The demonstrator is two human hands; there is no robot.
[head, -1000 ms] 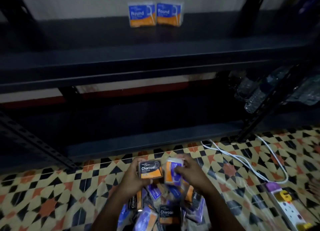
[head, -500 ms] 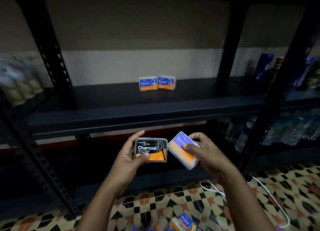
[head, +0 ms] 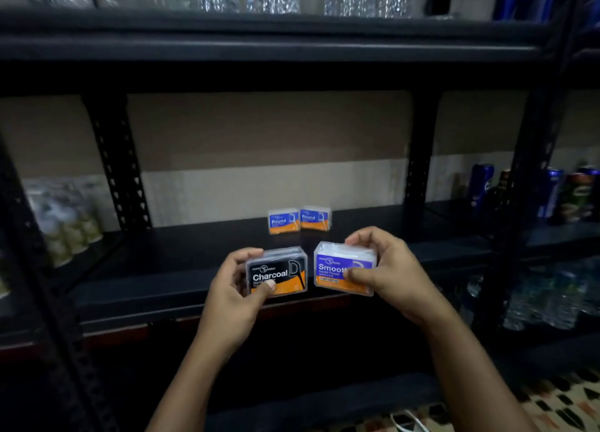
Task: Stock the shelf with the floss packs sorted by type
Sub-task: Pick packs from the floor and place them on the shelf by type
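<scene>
Lower centre: left hand (head: 232, 289) grips the Charcoal pack (head: 276, 272), right hand (head: 383, 269) grips the Smooth pack (head: 344, 266), both at the shelf (head: 162, 282) front edge, labels facing the camera, long axes horizontal. Bare board behind. At centre, two Round packs (head: 299, 220) stand upright, touching, near the back

Two bare forearms rise from the bottom edge, no sleeves in view. Left hand (head: 232, 289) and right hand (head: 384, 269): no gloves, rings, watch or bands visible. Short trimmed thumbnails. Rest of the body out of view.
</scene>
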